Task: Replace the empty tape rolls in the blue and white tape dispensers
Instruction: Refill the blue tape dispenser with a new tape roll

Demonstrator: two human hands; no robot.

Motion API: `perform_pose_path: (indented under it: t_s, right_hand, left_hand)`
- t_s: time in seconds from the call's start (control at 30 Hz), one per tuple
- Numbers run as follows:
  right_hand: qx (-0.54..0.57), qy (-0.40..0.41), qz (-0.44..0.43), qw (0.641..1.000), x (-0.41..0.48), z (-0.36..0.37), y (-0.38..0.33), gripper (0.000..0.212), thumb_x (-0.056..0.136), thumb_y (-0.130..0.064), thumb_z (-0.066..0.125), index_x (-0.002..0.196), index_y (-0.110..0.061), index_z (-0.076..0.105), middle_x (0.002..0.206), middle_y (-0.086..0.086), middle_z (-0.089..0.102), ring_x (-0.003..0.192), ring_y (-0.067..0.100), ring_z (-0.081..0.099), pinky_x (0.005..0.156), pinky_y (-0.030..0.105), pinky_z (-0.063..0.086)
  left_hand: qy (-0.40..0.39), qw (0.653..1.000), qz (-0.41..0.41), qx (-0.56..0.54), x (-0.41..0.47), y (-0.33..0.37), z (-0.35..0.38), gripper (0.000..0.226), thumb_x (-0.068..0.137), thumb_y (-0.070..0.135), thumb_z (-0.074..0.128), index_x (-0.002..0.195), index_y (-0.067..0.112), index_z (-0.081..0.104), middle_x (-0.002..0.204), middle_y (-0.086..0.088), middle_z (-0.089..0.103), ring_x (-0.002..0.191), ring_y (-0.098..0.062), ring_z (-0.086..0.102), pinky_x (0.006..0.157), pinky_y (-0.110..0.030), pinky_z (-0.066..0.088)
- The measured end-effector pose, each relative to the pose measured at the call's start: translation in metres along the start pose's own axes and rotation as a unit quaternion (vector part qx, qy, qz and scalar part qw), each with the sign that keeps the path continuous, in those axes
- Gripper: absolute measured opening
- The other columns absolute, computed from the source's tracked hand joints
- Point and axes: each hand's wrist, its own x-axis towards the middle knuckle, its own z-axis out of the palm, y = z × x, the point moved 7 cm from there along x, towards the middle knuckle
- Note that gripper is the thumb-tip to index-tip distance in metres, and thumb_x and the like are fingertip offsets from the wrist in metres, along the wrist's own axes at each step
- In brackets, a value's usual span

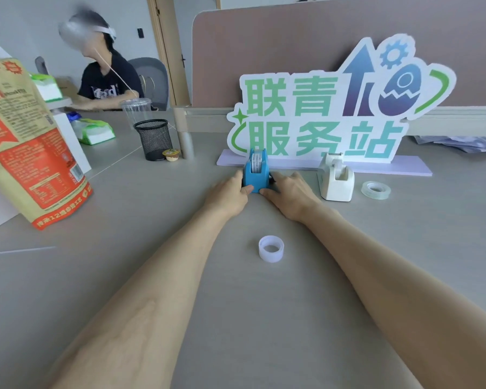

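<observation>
The blue tape dispenser stands upright on the grey desk in front of the sign, with a roll showing in its slot. My left hand holds its left side and my right hand holds its right side, thumbs at its near base. The white tape dispenser stands to the right, untouched. A clear tape roll lies flat just right of it. A white empty core lies on the desk between my forearms.
A large green and blue standing sign rises behind the dispensers. A black mesh pen cup and a small pudding cup sit at back left. A big paper bag stands at left. Another person sits at the far desk.
</observation>
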Motion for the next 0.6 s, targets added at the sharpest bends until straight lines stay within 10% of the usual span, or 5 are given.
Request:
perform_pose_path:
  t_s: [0.27, 0.6]
  right_hand:
    - [0.017, 0.010, -0.028, 0.999, -0.014, -0.009, -0.006, 0.027, 0.093, -0.033, 0.056, 0.079, -0.011, 0.049, 0.063, 0.001, 0.047, 0.090, 0.030, 0.047, 0.070, 0.032, 0.035]
    - [0.018, 0.012, -0.007, 1.000, -0.030, -0.018, -0.012, 0.028, 0.088, -0.035, 0.057, 0.079, -0.008, 0.056, 0.071, 0.007, 0.054, 0.079, 0.026, 0.045, 0.065, 0.032, 0.039]
  left_hand:
    - [0.001, 1.000, -0.013, -0.011, -0.018, 0.001, -0.003, 0.029, 0.096, 0.034, 0.043, 0.120, 0.019, 0.050, 0.119, -0.006, 0.064, 0.103, -0.034, 0.058, 0.089, -0.044, 0.049]
    - [-0.021, 0.999, -0.032, 0.017, -0.043, 0.009, -0.005, 0.035, 0.095, 0.038, 0.041, 0.124, 0.017, 0.044, 0.121, -0.010, 0.061, 0.106, -0.035, 0.057, 0.088, -0.042, 0.049]
